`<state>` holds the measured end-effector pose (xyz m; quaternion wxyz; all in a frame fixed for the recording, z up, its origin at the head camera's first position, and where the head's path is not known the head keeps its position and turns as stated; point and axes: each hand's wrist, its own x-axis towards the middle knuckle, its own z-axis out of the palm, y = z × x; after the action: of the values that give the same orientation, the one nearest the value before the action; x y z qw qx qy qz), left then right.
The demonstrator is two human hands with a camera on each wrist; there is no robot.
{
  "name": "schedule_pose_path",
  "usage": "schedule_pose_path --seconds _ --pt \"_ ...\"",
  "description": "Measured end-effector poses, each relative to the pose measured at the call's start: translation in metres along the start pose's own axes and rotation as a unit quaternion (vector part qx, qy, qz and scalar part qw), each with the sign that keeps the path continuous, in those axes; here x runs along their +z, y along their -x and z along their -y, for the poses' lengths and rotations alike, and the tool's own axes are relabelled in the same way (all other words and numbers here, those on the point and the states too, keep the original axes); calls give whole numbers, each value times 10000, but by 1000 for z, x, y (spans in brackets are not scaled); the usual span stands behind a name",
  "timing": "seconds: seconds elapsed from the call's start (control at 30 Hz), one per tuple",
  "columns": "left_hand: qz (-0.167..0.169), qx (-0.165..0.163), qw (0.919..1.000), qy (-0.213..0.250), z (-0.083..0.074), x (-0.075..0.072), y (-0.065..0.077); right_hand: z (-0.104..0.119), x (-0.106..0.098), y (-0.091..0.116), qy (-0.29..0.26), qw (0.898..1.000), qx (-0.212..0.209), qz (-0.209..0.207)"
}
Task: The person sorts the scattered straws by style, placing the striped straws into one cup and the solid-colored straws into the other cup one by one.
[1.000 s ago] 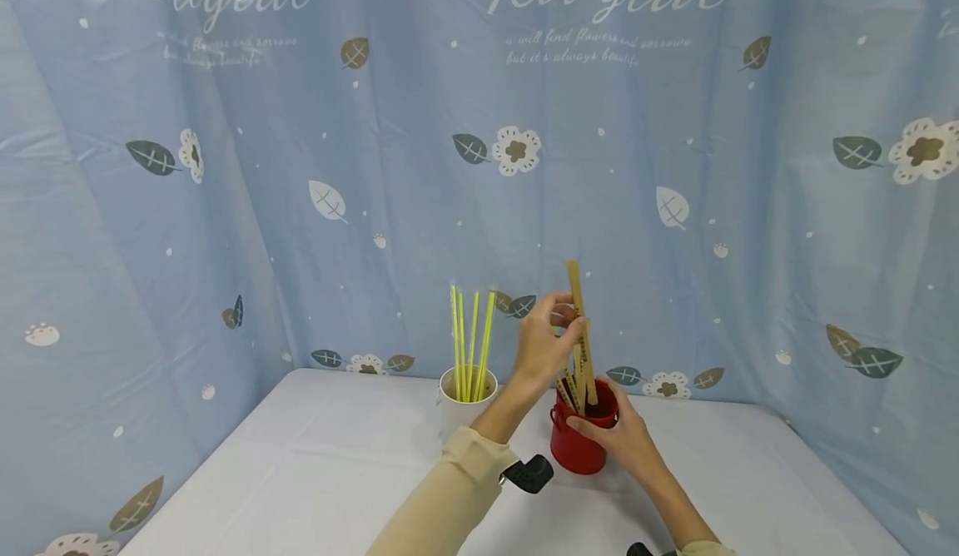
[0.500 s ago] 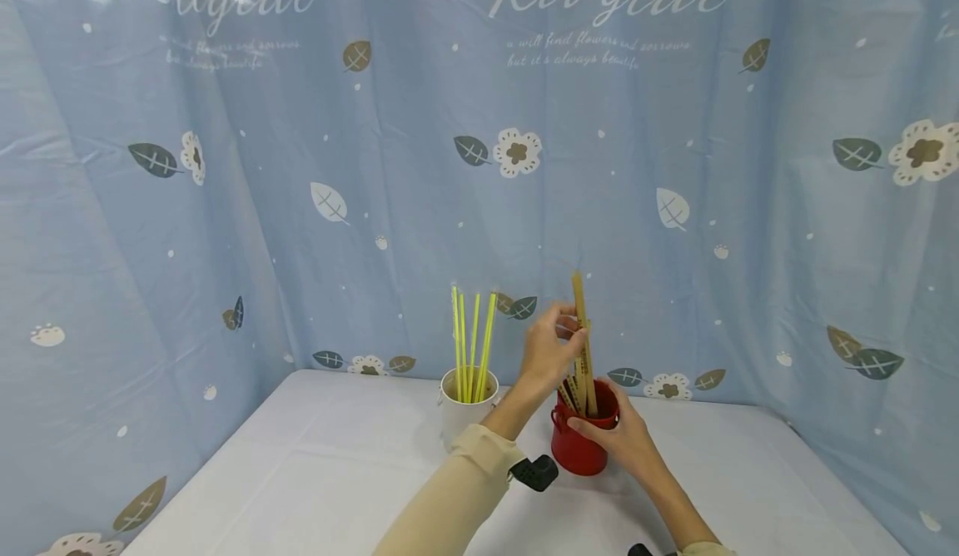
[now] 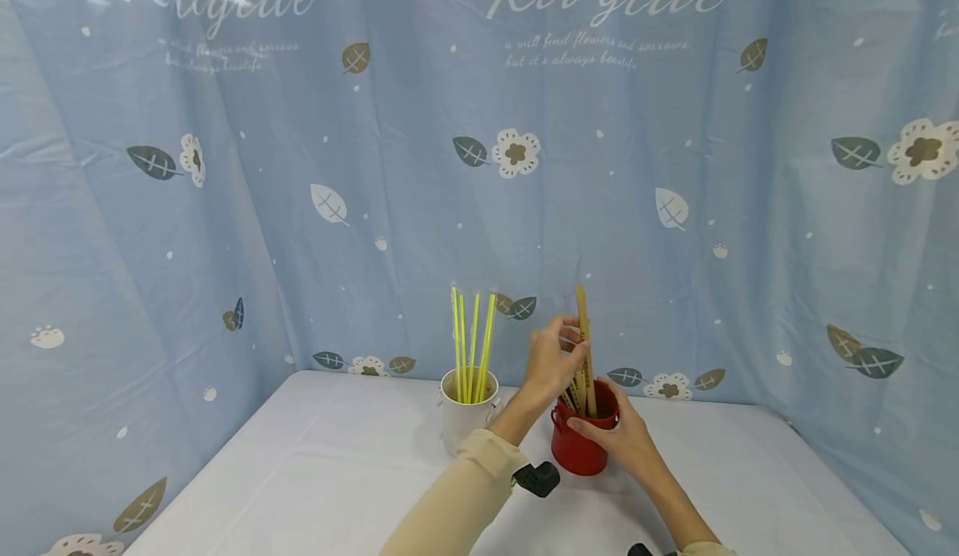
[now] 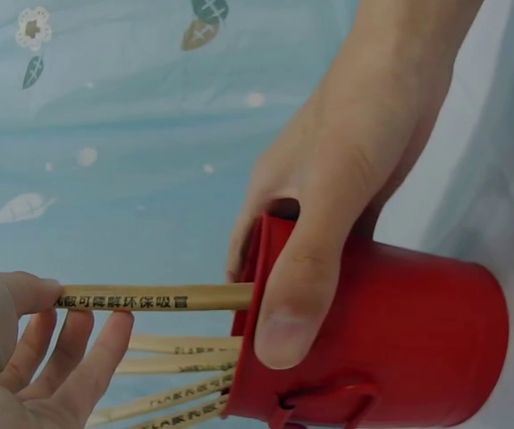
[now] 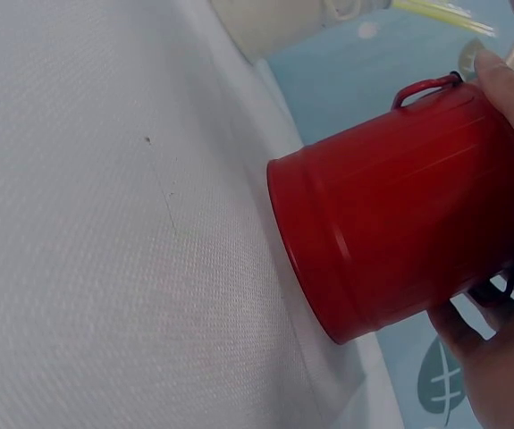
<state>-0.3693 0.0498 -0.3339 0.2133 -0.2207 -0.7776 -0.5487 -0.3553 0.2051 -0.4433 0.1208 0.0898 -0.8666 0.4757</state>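
My left hand [image 3: 551, 363] pinches a tan printed drinking straw [image 4: 149, 297] between thumb and fingertips. The straw's lower end is inside a small red bucket [image 3: 578, 454], hidden by the wall. Several similar tan straws [image 4: 172, 365] lean in the same bucket, below the held one in the left wrist view. With thumb and fingers spread around the upper part of the bucket, my right hand [image 3: 628, 433] holds it upright on the table. In the right wrist view, the bucket's side loop [image 5: 422, 88] shows near the rim.
A white bucket [image 3: 457, 427] with several yellow straws [image 3: 472, 348] stands left of the red one, partly behind the left forearm. Both stand on a table with a white cloth [image 3: 337, 456]. A blue patterned curtain [image 3: 419, 231] hangs behind and at the sides.
My left hand has moved down and slightly right, lowering the tan straw further into the red bucket. The right hand and the bucket stay about where they were.
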Motion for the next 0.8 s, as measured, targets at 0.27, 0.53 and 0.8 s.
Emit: schedule_pose_path --seconds 0.27,0.53,0.8 --pt "239 -99 9992 298 8 7 6 -2 0 0 70 10000 2 11" --pt "349 -92 9990 263 14 14 13 -3 0 1 66 10000 -39 -19" --pt "431 -217 9986 234 22 21 15 -4 0 1 16 10000 -60 -50"
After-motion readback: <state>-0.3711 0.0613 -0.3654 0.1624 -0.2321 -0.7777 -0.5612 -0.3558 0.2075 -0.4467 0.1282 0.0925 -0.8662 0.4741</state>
